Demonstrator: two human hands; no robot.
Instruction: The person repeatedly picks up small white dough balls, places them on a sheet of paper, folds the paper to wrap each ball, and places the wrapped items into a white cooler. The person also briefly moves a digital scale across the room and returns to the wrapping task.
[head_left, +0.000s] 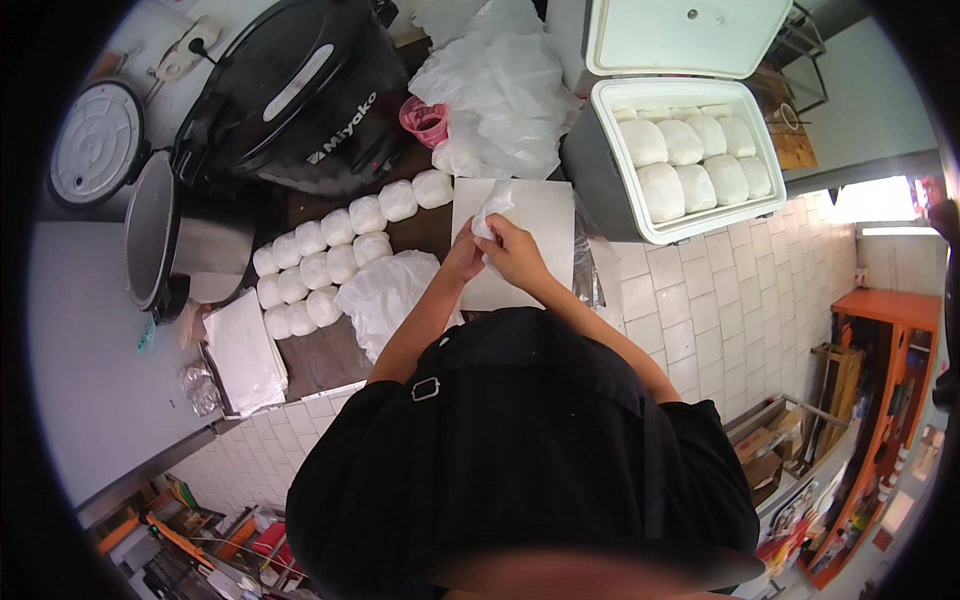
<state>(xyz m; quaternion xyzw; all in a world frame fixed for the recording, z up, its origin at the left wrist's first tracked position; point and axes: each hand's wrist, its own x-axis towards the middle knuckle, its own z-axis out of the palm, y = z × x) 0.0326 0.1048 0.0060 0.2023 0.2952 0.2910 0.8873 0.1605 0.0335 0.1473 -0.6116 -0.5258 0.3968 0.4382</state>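
Note:
My left hand (465, 256) and my right hand (516, 249) meet over a white paper sheet (540, 279) on the dark table. Between their fingers is a crumpled, translucent white plastic bag (498, 201); whether anything is inside it cannot be seen. To the left, rounded white wrapped packets (341, 262) stand in rows on the tabletop. A loose heap of white plastic (390, 296) lies beside my left forearm. On the right, an open grey cooler box (600, 169) holds several similar packets (680, 145), set close together.
A large black Miyako rice cooker (300, 112) and a metal pot (202, 247) stand at the left. Behind my hands are a pile of plastic bags (499, 75) and a pink plastic basket (422, 122). Stacked white sheets (244, 352) lie at the table's left end.

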